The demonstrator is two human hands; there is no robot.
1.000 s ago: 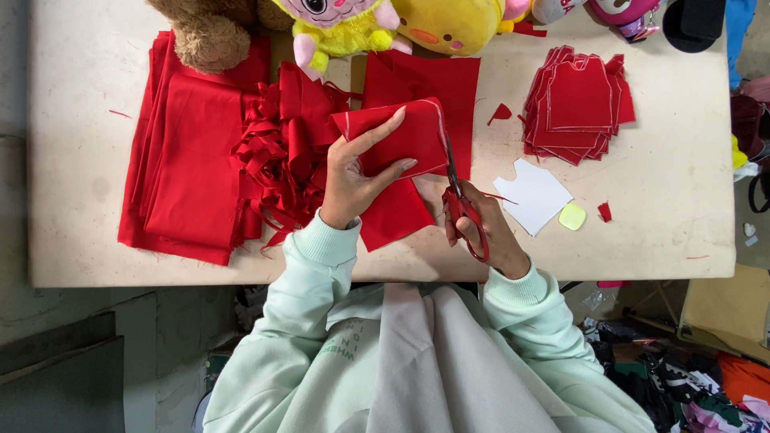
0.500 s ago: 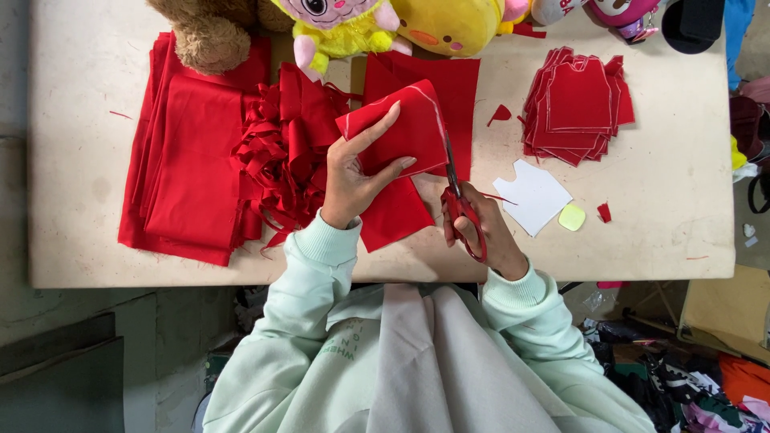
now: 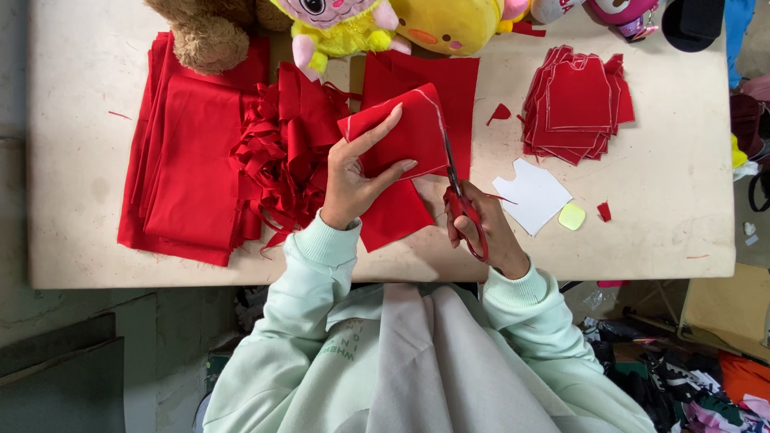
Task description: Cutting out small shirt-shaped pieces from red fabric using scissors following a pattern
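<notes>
Two hands busy | left hand (image 3: 353,180) pinches red cloth (image 3: 397,136) | right hand (image 3: 481,228) grips red scissors (image 3: 459,196) | blades now further up cloth edge, cut longer

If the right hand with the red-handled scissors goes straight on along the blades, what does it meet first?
Probably the folded red fabric piece that the left hand holds; the red-handled scissors in the right hand already touch its edge.
</notes>
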